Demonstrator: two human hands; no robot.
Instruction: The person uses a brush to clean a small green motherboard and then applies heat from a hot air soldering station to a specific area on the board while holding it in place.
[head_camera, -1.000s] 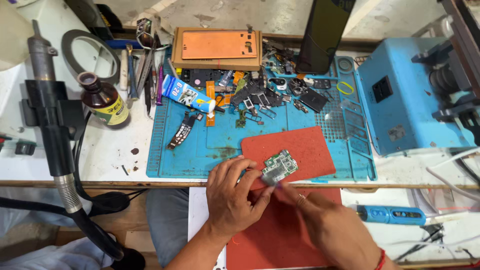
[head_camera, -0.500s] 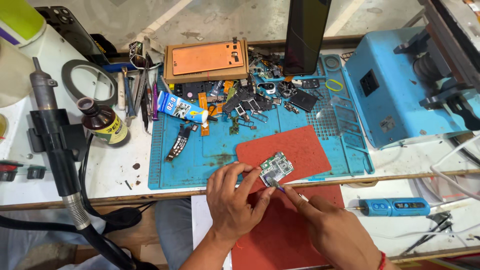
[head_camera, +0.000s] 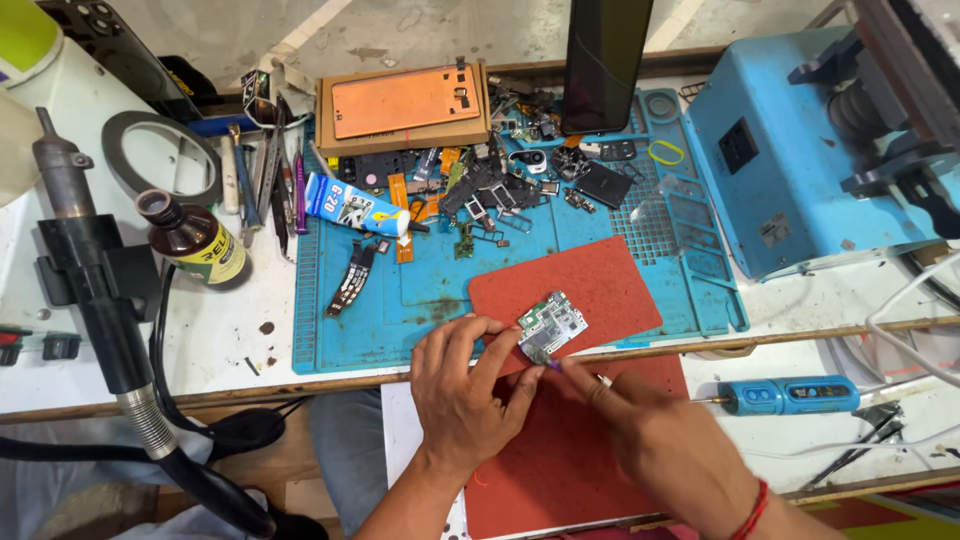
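A small green circuit board (head_camera: 553, 324) lies on a red pad (head_camera: 585, 285) near the front edge of the blue work mat (head_camera: 420, 290). My left hand (head_camera: 465, 395) pins the board's near left corner with its fingertips. From the right, my right hand (head_camera: 660, 440) holds a thin pointed tool (head_camera: 560, 368) whose tip touches the board's near edge. A red thread circles my right wrist.
Loose phone parts, flex cables and a blue glue tube (head_camera: 355, 205) litter the mat's far half. A box with an orange phone back (head_camera: 405, 105) stands behind. A hot-air handle (head_camera: 95, 290) and brown bottle (head_camera: 195, 240) stand left; a blue machine (head_camera: 800, 150) and blue electric screwdriver (head_camera: 790, 395) are right.
The view has shifted slightly. Both hands stay at the circuit board, with the tool tip still working along its near edge.
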